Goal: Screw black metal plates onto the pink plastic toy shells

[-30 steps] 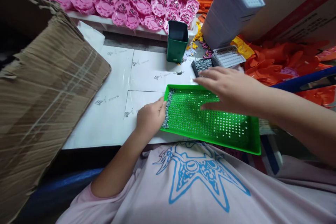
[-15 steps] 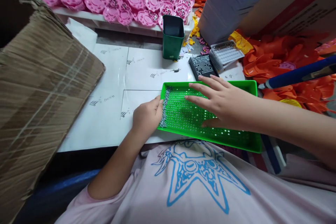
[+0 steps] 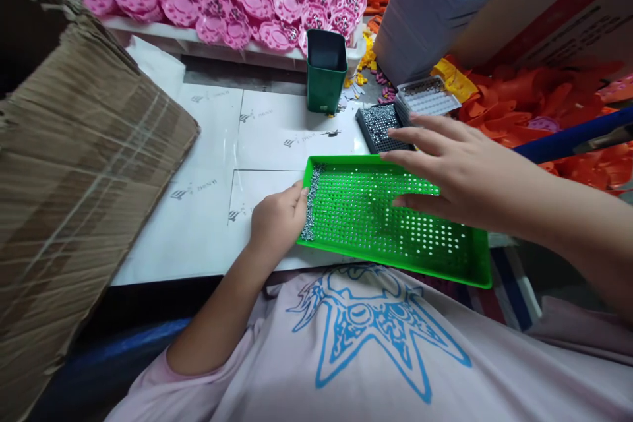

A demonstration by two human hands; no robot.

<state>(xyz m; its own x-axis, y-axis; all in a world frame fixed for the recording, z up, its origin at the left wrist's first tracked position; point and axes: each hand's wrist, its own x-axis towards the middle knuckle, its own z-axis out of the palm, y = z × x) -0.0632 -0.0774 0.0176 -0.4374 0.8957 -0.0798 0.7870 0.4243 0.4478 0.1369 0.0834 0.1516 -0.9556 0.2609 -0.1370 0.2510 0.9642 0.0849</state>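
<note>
A bright green tray (image 3: pixel 395 264) with rows of small holes lies at the table's front edge, near my body. My left hand (image 3: pixel 279 217) grips its left end, thumb on the rim. Small silvery screws (image 3: pixel 310 204) are heaped along that end, and many of the tray's holes look filled with grey bits. Over the tray's right half hovers my right hand (image 3: pixel 440 161), fingers spread, holding nothing. Behind the tray, partly hidden by that hand, sits a small black perforated tray (image 3: pixel 380 125) covered with silvery pieces.
A cardboard box (image 3: pixel 93 171) stands at the left. Behind are a dark green cup (image 3: pixel 326 72), a white crate rim (image 3: pixel 247 49) under pink plastic pieces (image 3: pixel 182 0), and a tall stack of white trays (image 3: pixel 425 13). Orange parts (image 3: pixel 573 165) and a blue bar (image 3: pixel 578 135) lie rightward.
My right hand has lifted and moved right and back, uncovering more of the green tray's middle. My left hand keeps its grip on the tray's end.
</note>
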